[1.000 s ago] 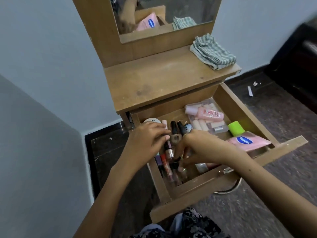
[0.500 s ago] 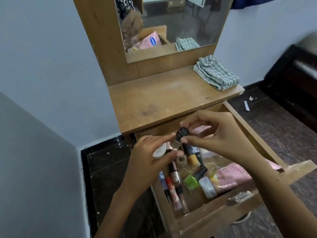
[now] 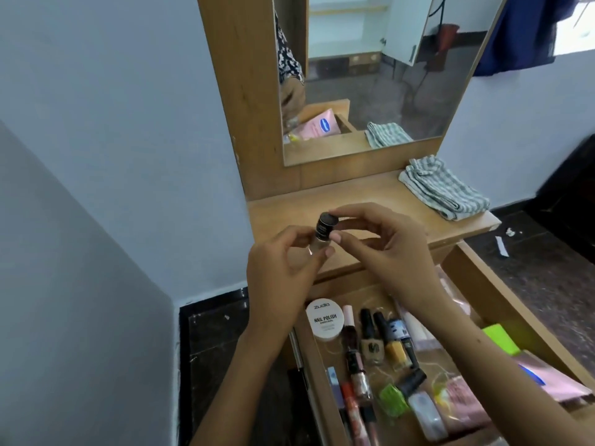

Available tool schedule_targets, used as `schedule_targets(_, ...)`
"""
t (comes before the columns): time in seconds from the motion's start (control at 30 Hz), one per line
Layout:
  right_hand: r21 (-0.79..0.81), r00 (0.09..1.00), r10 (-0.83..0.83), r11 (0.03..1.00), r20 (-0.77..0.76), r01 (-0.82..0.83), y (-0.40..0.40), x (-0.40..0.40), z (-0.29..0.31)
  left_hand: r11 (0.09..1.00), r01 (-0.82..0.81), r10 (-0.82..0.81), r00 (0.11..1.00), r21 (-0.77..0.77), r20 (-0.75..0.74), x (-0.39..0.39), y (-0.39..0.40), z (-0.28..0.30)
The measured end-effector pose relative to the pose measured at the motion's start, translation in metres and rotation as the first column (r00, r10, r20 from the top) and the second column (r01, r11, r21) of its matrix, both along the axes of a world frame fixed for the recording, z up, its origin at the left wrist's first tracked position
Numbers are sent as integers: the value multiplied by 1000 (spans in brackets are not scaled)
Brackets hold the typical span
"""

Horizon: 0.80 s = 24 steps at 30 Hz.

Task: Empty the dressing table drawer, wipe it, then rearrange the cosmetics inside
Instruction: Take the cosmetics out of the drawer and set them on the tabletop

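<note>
I see both hands raised over the dressing table top (image 3: 380, 201), sharing one small bottle (image 3: 323, 233) with a black cap and a clear body. The left hand (image 3: 283, 268) curls its fingers round the bottle's lower, clear part; the right hand (image 3: 383, 249) pinches the black cap between thumb and fingertips. The bottle tilts, cap up and toward the mirror (image 3: 370, 75). Below and just behind both wrists lies the open drawer (image 3: 476, 278), with cosmetics inside it: a round white jar (image 3: 325, 320) marked "nail polish" under the left wrist, a row of nail polish bottles (image 3: 386, 342) between the two forearms, and a bright green item (image 3: 499, 339) and a pink tube (image 3: 547, 378) beyond the right forearm. A striped folded cloth (image 3: 444, 188) rests on the table top, well apart from the right hand, toward its far right corner.
</note>
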State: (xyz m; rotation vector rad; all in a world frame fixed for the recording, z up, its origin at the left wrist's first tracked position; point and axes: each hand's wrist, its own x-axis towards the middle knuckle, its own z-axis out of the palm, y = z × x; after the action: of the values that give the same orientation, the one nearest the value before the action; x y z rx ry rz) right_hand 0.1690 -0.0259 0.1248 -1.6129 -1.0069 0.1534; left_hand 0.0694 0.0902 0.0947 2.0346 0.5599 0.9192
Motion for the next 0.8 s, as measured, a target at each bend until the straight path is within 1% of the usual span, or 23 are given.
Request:
schedule_targets(0.1, -17, 997, -64, 998, 49, 65, 3, 0, -7, 998, -48, 50, 998, -36, 32, 2, 15, -4)
schedule_targets(0.23, -81, 984, -66, 993, 163, 80, -3, -5, -17, 996, -82, 81, 996, -47, -23, 5, 37, -11)
schedule_targets(0.4, -136, 973, -11, 990, 232, 44, -15, -12, -26, 989, -144, 146, 987, 39, -68, 12, 53, -15)
schedule_targets(0.57, -210, 956, 72, 978, 285, -11, -22, -15, -30, 946, -256, 279, 956, 200, -95, 19, 64, -16)
schedule_targets(0.7, -259, 950, 123, 965, 286, -47, -27, -16, -31, 931, -286, 313, 945, 225, -96, 23, 75, -13)
schedule_targets(0.8, -283, 949, 127, 958, 287, -42, -28, -16, -32, 934, -280, 311, 943, 223, -118, 26, 80, -12)
